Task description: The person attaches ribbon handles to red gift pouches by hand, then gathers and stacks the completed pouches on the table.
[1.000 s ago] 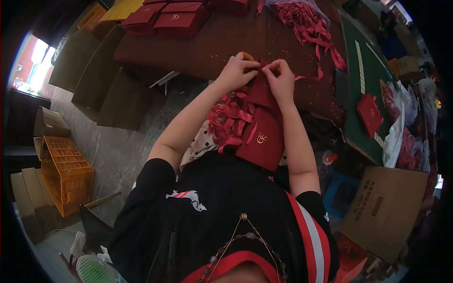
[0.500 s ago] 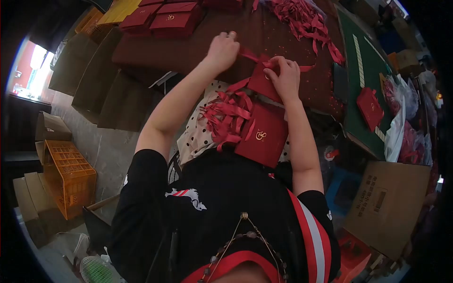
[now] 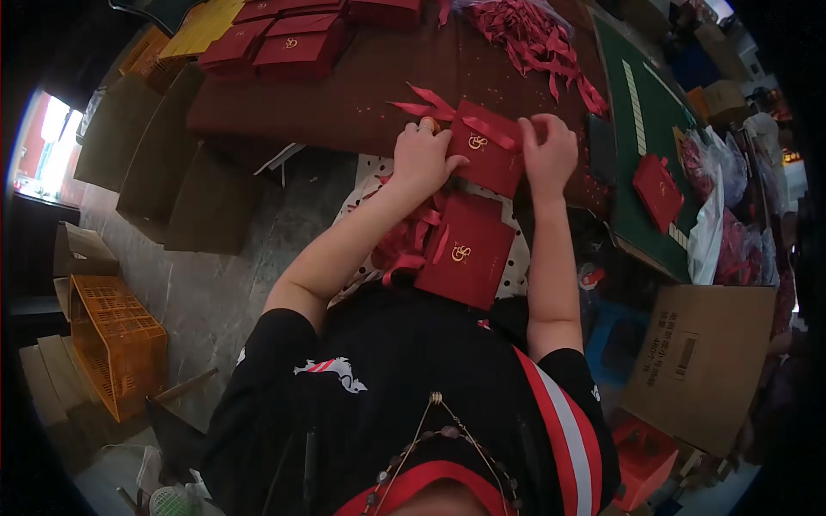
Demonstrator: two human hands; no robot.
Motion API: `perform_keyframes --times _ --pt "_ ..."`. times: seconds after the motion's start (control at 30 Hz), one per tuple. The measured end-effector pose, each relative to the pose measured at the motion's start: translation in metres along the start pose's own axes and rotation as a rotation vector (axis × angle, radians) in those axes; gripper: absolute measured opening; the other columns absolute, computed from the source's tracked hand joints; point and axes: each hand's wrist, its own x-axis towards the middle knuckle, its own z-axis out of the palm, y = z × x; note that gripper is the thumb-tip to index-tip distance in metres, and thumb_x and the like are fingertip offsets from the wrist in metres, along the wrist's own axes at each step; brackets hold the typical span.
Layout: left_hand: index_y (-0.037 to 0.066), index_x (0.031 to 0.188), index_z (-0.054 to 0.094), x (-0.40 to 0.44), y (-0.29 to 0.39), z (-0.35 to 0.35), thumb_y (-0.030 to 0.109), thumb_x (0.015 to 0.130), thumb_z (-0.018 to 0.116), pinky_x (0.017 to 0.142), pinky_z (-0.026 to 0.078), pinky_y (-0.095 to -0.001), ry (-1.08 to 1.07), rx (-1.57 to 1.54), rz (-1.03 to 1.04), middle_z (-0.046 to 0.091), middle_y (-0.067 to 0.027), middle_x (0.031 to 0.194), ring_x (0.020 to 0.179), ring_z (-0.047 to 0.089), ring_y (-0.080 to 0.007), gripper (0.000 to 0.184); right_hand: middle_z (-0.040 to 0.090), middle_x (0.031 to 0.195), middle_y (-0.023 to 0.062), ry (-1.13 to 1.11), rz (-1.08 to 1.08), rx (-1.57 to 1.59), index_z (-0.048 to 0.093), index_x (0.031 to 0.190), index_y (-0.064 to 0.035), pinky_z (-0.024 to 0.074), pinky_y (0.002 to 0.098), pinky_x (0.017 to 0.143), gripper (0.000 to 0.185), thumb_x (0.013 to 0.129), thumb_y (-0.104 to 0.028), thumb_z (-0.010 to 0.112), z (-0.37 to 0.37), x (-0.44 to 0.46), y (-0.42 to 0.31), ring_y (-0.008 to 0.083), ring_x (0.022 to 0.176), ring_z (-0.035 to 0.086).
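A flat red gift bag point(image 3: 484, 165) with a gold emblem lies at the near table edge, a red ribbon point(image 3: 489, 129) running across its upper part. My left hand point(image 3: 422, 161) grips its left side, thumb over the front; a small orange thing point(image 3: 433, 125) shows by the fingers. At the right edge of the bag, my right hand point(image 3: 551, 156) has its fingers pinched together at the ribbon's end. Loose ribbon tails point(image 3: 423, 105) stick out to the left. On my lap are another red gift bag point(image 3: 469, 254) and a bunch of red ribbons point(image 3: 404, 243), partly hidden by my left forearm.
Stacked red bags point(image 3: 301, 43) stand at the back left of the brown-covered table point(image 3: 379, 77). A ribbon heap point(image 3: 529, 43) lies at the back. To the right are a green board point(image 3: 624, 112) and a carton point(image 3: 697, 370); an orange crate point(image 3: 120, 344) stands left.
My left hand has come down and right from the outstretched ribbon to the bag's left side. My right hand has moved to the bag's right edge. The bag's emblem now shows.
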Motion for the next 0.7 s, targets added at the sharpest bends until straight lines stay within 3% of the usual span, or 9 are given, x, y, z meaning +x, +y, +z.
perform_keyframes --times 0.07,0.17,0.3,0.37,0.4,0.43,0.5,0.63,0.7 --pt "0.009 0.108 0.072 0.001 0.001 -0.001 0.052 0.078 0.075 0.081 0.049 -0.0423 -0.021 0.047 -0.011 0.061 -0.0133 0.104 0.093 0.058 -0.0316 0.052 0.071 0.084 0.0114 -0.170 0.213 -0.173 0.071 0.087 -0.0079 0.0528 0.0481 0.072 0.039 0.088 -0.046 0.068 -0.018 0.001 0.015 0.0349 0.081 0.068" --pt "0.011 0.116 0.071 0.001 0.006 0.000 0.055 0.081 0.071 0.080 0.051 -0.0412 -0.054 0.115 -0.033 0.062 -0.0141 0.104 0.092 0.059 -0.0319 0.056 0.073 0.087 0.0118 -0.358 0.295 -0.322 0.072 0.090 -0.0095 0.0539 0.0465 0.074 0.039 0.088 -0.048 0.068 -0.012 -0.003 0.030 0.0349 0.085 0.069" --pt "0.010 0.115 0.067 0.006 0.002 0.011 0.056 0.080 0.071 0.080 0.051 -0.0415 0.041 0.061 -0.063 0.062 -0.0137 0.104 0.093 0.061 -0.0314 0.058 0.072 0.086 0.0100 -0.387 0.284 -0.166 0.073 0.092 -0.0110 0.0533 0.0461 0.073 0.031 0.089 -0.041 0.068 0.004 -0.002 0.045 0.0344 0.082 0.068" --pt "0.009 0.112 0.065 0.008 0.000 0.013 0.055 0.080 0.073 0.080 0.052 -0.0418 0.014 0.042 -0.123 0.063 -0.0130 0.103 0.094 0.061 -0.0313 0.057 0.070 0.088 0.0083 -0.021 0.016 0.052 0.072 0.094 -0.0116 0.0520 0.0455 0.074 0.022 0.090 -0.033 0.068 0.006 0.003 0.042 0.0328 0.082 0.065" --pt "0.008 0.108 0.063 0.009 0.000 0.013 0.054 0.079 0.074 0.080 0.052 -0.0421 -0.022 0.015 -0.178 0.063 -0.0124 0.103 0.095 0.062 -0.0312 0.055 0.068 0.091 0.0076 -0.023 0.050 0.139 0.071 0.097 -0.0092 0.0510 0.0425 0.075 0.015 0.090 -0.022 0.069 -0.001 0.006 0.029 0.0301 0.083 0.063" --pt "0.008 0.108 0.063 0.008 0.001 0.015 0.054 0.079 0.074 0.080 0.052 -0.0421 -0.027 0.018 -0.183 0.063 -0.0124 0.103 0.095 0.062 -0.0312 0.055 0.068 0.091 0.0076 -0.029 0.052 0.142 0.071 0.097 -0.0092 0.0510 0.0425 0.075 0.015 0.090 -0.022 0.069 -0.006 0.007 0.015 0.0301 0.083 0.063" --pt "0.007 0.099 0.061 0.008 0.001 0.020 0.052 0.071 0.080 0.079 0.052 -0.0417 0.052 0.007 -0.184 0.063 -0.0116 0.099 0.093 0.063 -0.0307 0.057 0.068 0.092 0.0072 -0.064 0.024 0.456 0.069 0.099 -0.0077 0.0507 0.0396 0.076 0.013 0.089 -0.016 0.069 -0.011 0.003 -0.013 0.0283 0.084 0.063" --pt "0.007 0.101 0.062 0.009 0.000 0.020 0.049 0.071 0.082 0.080 0.052 -0.0413 0.020 -0.064 -0.239 0.063 -0.0124 0.101 0.095 0.063 -0.0312 0.056 0.068 0.092 0.0081 -0.158 -0.237 0.413 0.069 0.099 -0.0077 0.0504 0.0396 0.077 0.013 0.086 -0.011 0.069 0.010 -0.012 -0.036 0.0281 0.087 0.063" --pt "0.007 0.098 0.063 0.012 -0.002 0.021 0.044 0.071 0.084 0.081 0.052 -0.0423 0.031 -0.042 -0.230 0.064 -0.0123 0.103 0.096 0.063 -0.0322 0.050 0.069 0.092 0.0077 -0.243 -0.232 0.375 0.070 0.096 -0.0081 0.0504 0.0409 0.078 0.011 0.086 -0.013 0.068 0.023 -0.023 -0.039 0.0288 0.087 0.063"
